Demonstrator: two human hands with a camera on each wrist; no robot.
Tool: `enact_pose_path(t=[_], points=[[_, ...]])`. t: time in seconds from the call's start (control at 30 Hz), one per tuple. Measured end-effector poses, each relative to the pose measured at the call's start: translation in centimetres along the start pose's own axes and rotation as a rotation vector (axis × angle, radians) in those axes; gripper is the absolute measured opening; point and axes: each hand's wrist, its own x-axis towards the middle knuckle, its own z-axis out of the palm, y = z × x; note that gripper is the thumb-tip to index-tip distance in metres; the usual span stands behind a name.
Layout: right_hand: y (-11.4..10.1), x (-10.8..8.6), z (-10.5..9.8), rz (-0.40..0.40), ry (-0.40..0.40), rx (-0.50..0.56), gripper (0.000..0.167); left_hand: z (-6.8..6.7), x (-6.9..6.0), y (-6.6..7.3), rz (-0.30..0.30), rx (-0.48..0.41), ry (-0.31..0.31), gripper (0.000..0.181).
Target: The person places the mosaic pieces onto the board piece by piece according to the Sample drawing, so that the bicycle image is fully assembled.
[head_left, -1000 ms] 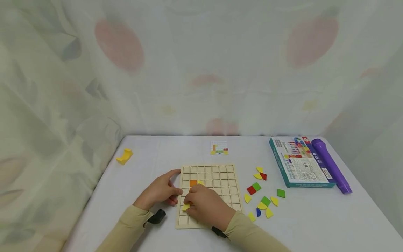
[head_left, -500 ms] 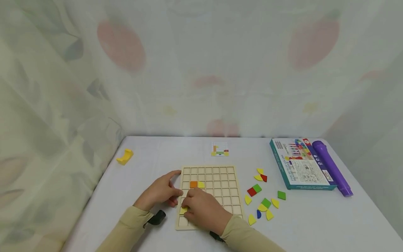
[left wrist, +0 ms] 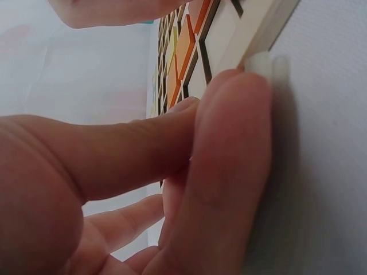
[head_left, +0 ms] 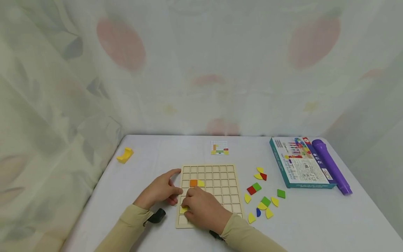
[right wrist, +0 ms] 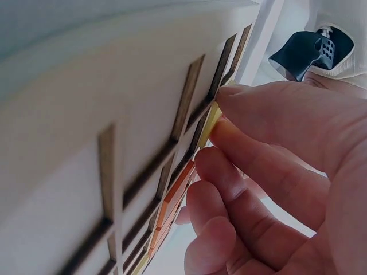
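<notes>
A wooden grid board (head_left: 226, 190) lies in front of me. My left hand (head_left: 158, 190) touches its left edge, index finger extended; in the left wrist view this hand (left wrist: 126, 154) has thumb and a fingertip by the edge. Low in the leftmost column, my right hand (head_left: 206, 210) pinches a yellow piece (head_left: 183, 210) between thumb and index finger. The right wrist view shows the right hand (right wrist: 275, 160) with the yellow piece (right wrist: 210, 123) against the grid. An orange square (head_left: 193, 183) and yellow quarter-round piece (head_left: 200, 183) sit side by side; my right hand hides cells below them.
Right of the board lie several loose pieces, including a green one (head_left: 281, 193) and a blue one (head_left: 258, 212). A pattern card (head_left: 219, 147) lies behind the board. Farther right are a box (head_left: 302, 162) and purple tube (head_left: 332, 166); a yellow object (head_left: 125, 155) is far left.
My right hand has shifted slightly left and toward me, bringing the yellow piece down to a cell in the leftmost column. The left hand has stayed in place.
</notes>
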Motion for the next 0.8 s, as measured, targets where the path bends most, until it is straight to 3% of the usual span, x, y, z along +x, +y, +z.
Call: enact_pose_path(t=[0.8], points=[[-0.16, -0.07, -0.50, -0.005, 0.025, -0.027, 0.012, -0.11, -0.06, -0.01, -0.005, 0.000, -0.003, 0.087]])
